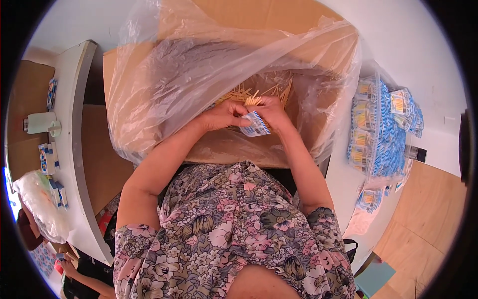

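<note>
My left hand (pixel 225 115) pinches the edge of a small blue-and-white printed packet (pixel 255 124). Close against it, my right hand (pixel 274 110) is closed round a small bundle of thin pale-yellow sticks (pixel 253 100), whose ends stick up between the two hands. The packet hangs tilted below the bundle, also touching my right fingers; whether any sticks are inside it I cannot tell. Both hands are over a large cardboard box (pixel 219 150) lined with a clear plastic bag (pixel 174 74). Behind my hands, more loose sticks (pixel 286 92) lie in the box, partly hidden.
On the right surface stands a clear bag (pixel 381 129) packed with filled blue-and-white packets; several more lie on and beside it. The left table (pixel 69 149) bears a pale bottle (pixel 40 123), small boxes and a bundled plastic bag (pixel 42 207). Another person's arm (pixel 84 279) shows at lower left.
</note>
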Motion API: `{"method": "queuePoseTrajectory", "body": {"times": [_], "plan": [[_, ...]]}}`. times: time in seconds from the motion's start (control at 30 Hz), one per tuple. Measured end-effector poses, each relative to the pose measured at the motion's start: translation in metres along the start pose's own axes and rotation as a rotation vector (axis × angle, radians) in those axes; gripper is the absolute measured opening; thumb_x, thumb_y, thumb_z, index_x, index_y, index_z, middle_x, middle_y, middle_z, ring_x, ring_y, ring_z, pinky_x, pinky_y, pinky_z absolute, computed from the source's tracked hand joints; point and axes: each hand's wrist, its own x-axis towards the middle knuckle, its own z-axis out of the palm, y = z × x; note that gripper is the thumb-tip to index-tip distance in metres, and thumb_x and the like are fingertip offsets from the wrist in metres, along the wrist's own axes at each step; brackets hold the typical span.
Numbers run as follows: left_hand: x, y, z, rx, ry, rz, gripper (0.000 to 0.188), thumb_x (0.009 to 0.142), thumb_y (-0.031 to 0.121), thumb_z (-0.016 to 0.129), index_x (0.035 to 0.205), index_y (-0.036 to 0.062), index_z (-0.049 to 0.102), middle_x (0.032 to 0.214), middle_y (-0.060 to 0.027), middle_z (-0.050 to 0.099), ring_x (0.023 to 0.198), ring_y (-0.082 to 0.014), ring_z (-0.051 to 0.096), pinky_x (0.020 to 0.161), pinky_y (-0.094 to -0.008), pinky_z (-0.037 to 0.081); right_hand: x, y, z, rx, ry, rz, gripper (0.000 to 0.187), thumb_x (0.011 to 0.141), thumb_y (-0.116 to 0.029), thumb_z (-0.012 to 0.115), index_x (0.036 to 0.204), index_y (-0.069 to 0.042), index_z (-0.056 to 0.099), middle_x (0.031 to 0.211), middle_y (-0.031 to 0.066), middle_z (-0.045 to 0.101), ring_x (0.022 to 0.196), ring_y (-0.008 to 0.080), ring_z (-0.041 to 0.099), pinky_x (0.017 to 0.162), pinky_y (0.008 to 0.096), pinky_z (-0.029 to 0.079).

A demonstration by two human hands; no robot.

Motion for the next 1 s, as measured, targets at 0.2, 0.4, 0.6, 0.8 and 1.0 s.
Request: {"method": "queuePoseTrajectory", "body": {"times": [0.2, 0.4, 0.6, 0.8, 1.0], "plan": [[-0.004, 0.001, 0.000, 0.049, 0.033, 0.025, 0.013, 0.073, 0.006, 0.069, 0.085, -0.0007, 0.067, 0.079, -0.0023, 0.062, 0.074, -0.0081, 0.054, 0.070, -0.0237, 0.044, -0.022, -0.014, 0.015, 0.077, 0.036, -0.214, 0.008, 0.078, -0.007, 0.066, 0.081, 0.001, 0.065, 0.073, 0.0023, 0.062, 0.063, 0.0068, 0.055, 0.057, 0.0221, 0.046], [-0.003, -0.004, -0.001, 0.230, 0.035, 0.036, 0.012, 0.074, 0.006, 0.067, 0.083, -0.0016, 0.066, 0.073, -0.0029, 0.061, 0.067, -0.0074, 0.054, 0.062, -0.0254, 0.045, -0.034, -0.019, 0.014, 0.231, 0.009, -0.212, 0.023, 0.083, -0.016, 0.063, 0.100, 0.000, 0.061, 0.091, 0.0045, 0.061, 0.078, 0.0075, 0.056, 0.060, 0.0222, 0.046], [-0.004, 0.000, 0.004, 0.374, 0.014, 0.133, 0.010, 0.075, 0.007, 0.067, 0.081, -0.0015, 0.065, 0.068, -0.0043, 0.059, 0.063, -0.0089, 0.054, 0.059, -0.0258, 0.044, -0.028, -0.018, 0.011, -0.192, 0.098, -0.459, 0.040, 0.093, -0.033, 0.046, 0.118, -0.002, 0.051, 0.102, 0.0057, 0.058, 0.086, 0.0125, 0.056, 0.072, 0.0260, 0.047], [0.001, 0.000, 0.000, 0.372, -0.027, 0.093, 0.009, 0.075, 0.007, 0.066, 0.077, -0.0017, 0.064, 0.062, -0.0029, 0.058, 0.061, -0.0074, 0.051, 0.058, -0.0262, 0.044, -0.017, -0.014, 0.026, -0.052, 0.088, -0.544, 0.053, 0.094, -0.045, 0.034, 0.117, -0.001, 0.052, 0.106, 0.0087, 0.057, 0.095, 0.0195, 0.055, 0.077, 0.0278, 0.045], [-0.003, 0.003, 0.004, 0.391, 0.068, 0.143, 0.010, 0.075, 0.006, 0.066, 0.076, -0.0025, 0.063, 0.061, -0.0064, 0.056, 0.060, -0.0073, 0.050, 0.058, -0.0268, 0.043, -0.024, -0.044, 0.025, -0.691, 0.268, -0.326, 0.041, 0.085, -0.043, 0.051, 0.095, -0.003, 0.057, 0.074, 0.0180, 0.061, 0.068, 0.0345, 0.059, 0.057, 0.0397, 0.046]]}}
